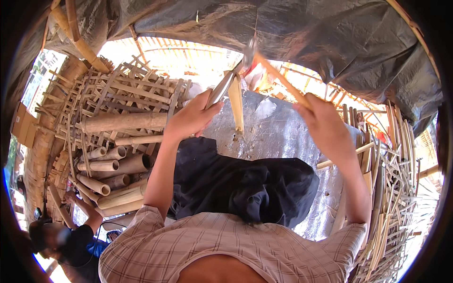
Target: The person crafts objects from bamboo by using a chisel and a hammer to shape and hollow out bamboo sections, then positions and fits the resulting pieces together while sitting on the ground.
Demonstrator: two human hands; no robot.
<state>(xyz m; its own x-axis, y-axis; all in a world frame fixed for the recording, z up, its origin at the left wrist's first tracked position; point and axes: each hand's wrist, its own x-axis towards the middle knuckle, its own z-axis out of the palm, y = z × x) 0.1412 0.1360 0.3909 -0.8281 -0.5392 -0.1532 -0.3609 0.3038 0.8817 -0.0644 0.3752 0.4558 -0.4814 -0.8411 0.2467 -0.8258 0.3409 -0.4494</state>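
My left hand (192, 117) is closed around a knife (221, 88) with a long grey metal blade that slants up and away. The blade crosses the top of a split bamboo piece (236, 106), which stands on the grey work surface (278, 127). In my right hand (328, 125) is the wooden handle of a hammer (282, 81). The blurred hammer head is at the far end of the blade; whether they touch I cannot tell. Across my lap lies dark cloth (245, 181).
Bamboo poles (125, 165) and a stacked lattice of slats (127, 92) are at left. Many thin bamboo strips (387, 207) lie at right. A dark tarp (302, 33) hangs overhead. Another person (71, 240) sits at lower left. A cardboard box (23, 125) is at far left.
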